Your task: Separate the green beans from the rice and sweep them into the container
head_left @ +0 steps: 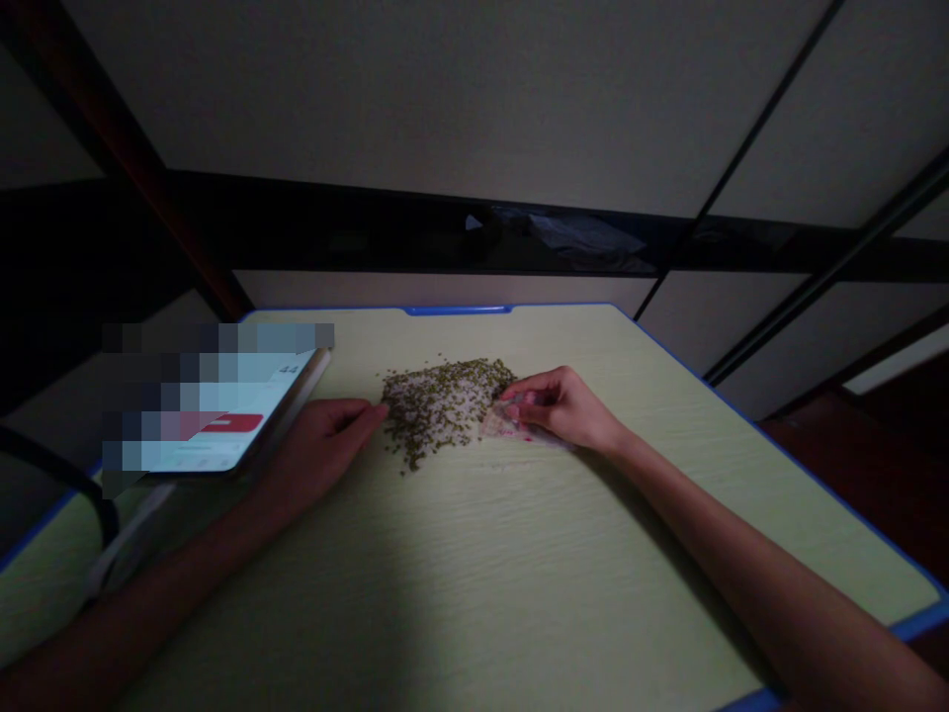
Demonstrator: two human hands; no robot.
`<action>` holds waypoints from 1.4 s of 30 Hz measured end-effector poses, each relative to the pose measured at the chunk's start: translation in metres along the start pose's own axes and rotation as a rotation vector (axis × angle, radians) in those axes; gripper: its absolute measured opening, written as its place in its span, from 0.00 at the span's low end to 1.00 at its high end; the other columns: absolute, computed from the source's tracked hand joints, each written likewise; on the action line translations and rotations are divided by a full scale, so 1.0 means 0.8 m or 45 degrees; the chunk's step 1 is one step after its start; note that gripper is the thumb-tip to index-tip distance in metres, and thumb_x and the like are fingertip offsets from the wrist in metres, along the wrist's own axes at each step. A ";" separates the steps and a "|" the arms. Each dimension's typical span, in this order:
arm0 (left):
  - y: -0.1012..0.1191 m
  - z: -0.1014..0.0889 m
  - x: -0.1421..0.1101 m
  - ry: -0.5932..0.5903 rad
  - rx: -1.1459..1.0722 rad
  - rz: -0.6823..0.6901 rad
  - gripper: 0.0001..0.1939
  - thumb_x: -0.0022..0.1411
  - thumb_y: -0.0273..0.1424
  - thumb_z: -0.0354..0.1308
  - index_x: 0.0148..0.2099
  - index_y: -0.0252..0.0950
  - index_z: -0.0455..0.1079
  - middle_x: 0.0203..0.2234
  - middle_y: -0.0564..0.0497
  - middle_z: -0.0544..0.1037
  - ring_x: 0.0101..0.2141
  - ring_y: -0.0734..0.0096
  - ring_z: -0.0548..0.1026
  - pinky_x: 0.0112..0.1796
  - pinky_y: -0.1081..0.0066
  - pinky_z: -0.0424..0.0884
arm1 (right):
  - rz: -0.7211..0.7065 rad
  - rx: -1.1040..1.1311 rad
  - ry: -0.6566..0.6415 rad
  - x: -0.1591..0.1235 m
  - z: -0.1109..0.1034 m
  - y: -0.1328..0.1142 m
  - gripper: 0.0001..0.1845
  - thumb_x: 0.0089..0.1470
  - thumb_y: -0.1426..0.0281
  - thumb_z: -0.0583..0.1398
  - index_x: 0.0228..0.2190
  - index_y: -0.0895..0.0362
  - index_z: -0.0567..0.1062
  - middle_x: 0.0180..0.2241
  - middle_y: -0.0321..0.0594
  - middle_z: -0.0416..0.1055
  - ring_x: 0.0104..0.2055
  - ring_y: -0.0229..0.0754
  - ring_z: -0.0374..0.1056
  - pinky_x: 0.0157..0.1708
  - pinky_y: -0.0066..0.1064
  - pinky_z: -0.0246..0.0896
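Observation:
A loose pile of small green and pale grains (445, 400), looking like mixed beans and rice, is spread on the pale wood-patterned table (489, 574). At the pile's left edge is my left hand (326, 435), its fingers curled and pressed together at the tips; whatever lies between them is too small or hidden to make out. On the right edge rests my right hand (567, 407), thumb and fingers closed on a clear plastic bag (504, 423) with red print. The bag lies low on the table beside the grains, partly covered by that hand.
A lit phone or tablet (215, 435) stands tilted on the left, partly blurred out, with a dark cable (89, 480) near it. Blue edging (460, 311) runs round the table. Behind are cabinet panels (445, 109) and a dark recess holding crumpled plastic (585, 237).

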State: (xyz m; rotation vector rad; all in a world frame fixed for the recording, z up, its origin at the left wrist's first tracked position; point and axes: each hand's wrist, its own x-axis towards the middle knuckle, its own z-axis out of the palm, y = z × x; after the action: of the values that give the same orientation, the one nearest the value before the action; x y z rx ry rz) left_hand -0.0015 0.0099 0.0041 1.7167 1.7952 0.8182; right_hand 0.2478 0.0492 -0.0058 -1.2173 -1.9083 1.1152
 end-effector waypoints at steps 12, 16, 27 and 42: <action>-0.001 0.001 0.002 -0.005 0.017 0.006 0.19 0.48 0.45 0.45 0.16 0.38 0.51 0.10 0.60 0.54 0.16 0.78 0.55 0.20 0.74 0.50 | 0.024 -0.001 -0.054 -0.003 0.001 -0.007 0.16 0.42 0.70 0.60 0.33 0.66 0.77 0.12 0.32 0.62 0.14 0.27 0.46 0.13 0.22 0.39; 0.002 -0.001 0.000 -0.009 0.001 -0.019 0.18 0.48 0.44 0.45 0.16 0.38 0.51 0.10 0.60 0.53 0.15 0.78 0.54 0.20 0.74 0.50 | 0.030 0.001 -0.023 -0.002 0.005 -0.008 0.16 0.41 0.70 0.60 0.33 0.67 0.77 0.12 0.32 0.61 0.14 0.27 0.47 0.14 0.22 0.39; 0.000 0.000 0.000 -0.004 0.003 0.005 0.18 0.48 0.44 0.45 0.15 0.38 0.52 0.10 0.60 0.54 0.15 0.78 0.55 0.20 0.74 0.50 | 0.049 0.028 -0.011 -0.003 0.007 -0.008 0.17 0.42 0.69 0.60 0.34 0.68 0.77 0.13 0.32 0.61 0.14 0.27 0.47 0.14 0.23 0.40; 0.000 0.000 0.000 0.000 -0.005 0.014 0.18 0.48 0.44 0.45 0.16 0.38 0.51 0.10 0.60 0.53 0.16 0.78 0.54 0.20 0.74 0.50 | 0.065 0.043 0.062 -0.001 -0.003 0.001 0.17 0.39 0.67 0.61 0.32 0.65 0.78 0.16 0.37 0.67 0.16 0.31 0.56 0.16 0.24 0.49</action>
State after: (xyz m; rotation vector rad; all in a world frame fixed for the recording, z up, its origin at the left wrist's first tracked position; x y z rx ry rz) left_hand -0.0017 0.0100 0.0044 1.7260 1.7846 0.8255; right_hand 0.2502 0.0493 -0.0058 -1.2693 -1.8246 1.1294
